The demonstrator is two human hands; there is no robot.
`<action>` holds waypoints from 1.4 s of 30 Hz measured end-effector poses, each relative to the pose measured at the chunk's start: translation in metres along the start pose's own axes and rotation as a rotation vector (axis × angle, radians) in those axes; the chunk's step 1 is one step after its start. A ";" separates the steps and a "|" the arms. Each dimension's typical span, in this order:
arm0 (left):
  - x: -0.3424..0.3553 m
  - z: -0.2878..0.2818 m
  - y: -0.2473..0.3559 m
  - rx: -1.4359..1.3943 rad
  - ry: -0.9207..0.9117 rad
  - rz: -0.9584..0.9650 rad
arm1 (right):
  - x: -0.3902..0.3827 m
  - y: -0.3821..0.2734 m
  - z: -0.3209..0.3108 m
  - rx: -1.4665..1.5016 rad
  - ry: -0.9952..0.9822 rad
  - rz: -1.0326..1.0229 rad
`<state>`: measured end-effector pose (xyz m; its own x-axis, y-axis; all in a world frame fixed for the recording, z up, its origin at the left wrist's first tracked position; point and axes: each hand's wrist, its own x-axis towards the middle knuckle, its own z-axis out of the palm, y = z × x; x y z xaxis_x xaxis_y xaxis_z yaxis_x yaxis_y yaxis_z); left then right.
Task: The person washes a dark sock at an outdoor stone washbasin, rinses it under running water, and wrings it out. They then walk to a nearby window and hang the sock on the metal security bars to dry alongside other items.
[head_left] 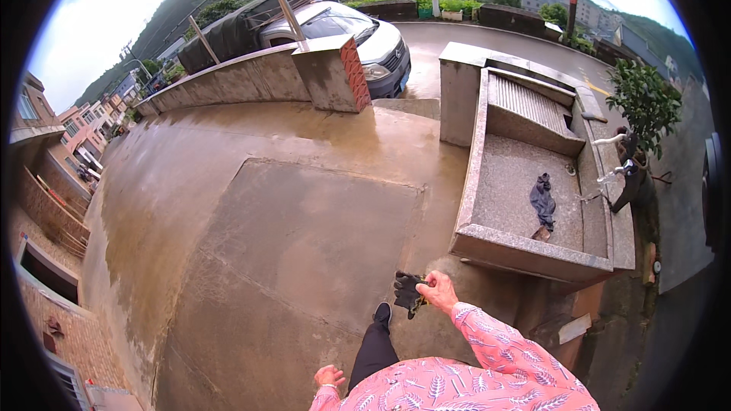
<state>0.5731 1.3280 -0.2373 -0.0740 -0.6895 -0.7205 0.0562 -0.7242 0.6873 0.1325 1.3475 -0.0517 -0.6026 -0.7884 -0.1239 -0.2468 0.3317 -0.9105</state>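
Observation:
My right hand (438, 293) is closed on a pair of black work gloves (410, 293) with yellowish edges, pinched by one end so that they dangle in front of my body. It is not plain whether one glove or two hang there. Low beside my leg, my left hand (330, 377) holds nothing, its fingers loosely bent and apart. A stone wash sink (502, 183) stands to the right of my right hand. On its floor lies a crumpled dark grey cloth (542, 202), with a small brown piece (541, 234) at its near end.
Two taps, one a white tap (609, 139), are at the sink's right side by a leafy shrub (643, 103). Wet concrete (304, 221) spreads ahead and left. A low wall (228, 84) with a pillar (331, 72) borders the yard; a silver truck (343, 27) is parked behind it.

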 end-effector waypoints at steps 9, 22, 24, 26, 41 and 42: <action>0.050 0.282 0.300 0.409 -0.676 -0.200 | 0.151 -0.083 0.043 0.477 0.314 0.221; 0.181 0.665 0.412 0.333 -1.046 -0.620 | 0.373 -0.098 -0.071 0.308 0.591 0.015; 0.181 0.722 0.436 0.374 -1.109 -0.599 | 0.402 -0.100 -0.090 0.242 0.629 0.004; 0.178 0.767 0.442 0.374 -1.143 -0.596 | 0.420 -0.092 -0.108 0.276 0.667 0.047; 0.130 1.017 0.420 0.683 -1.689 -0.834 | 0.498 -0.098 -0.242 0.326 1.334 0.324; 0.128 1.040 0.416 0.697 -1.750 -0.787 | 0.515 -0.108 -0.257 0.357 1.395 0.309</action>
<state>-0.4488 0.9493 0.0520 -0.5922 0.7587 -0.2714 -0.7409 -0.3803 0.5536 -0.3464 1.0392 0.0843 -0.8742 0.4836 -0.0434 0.0960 0.0844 -0.9918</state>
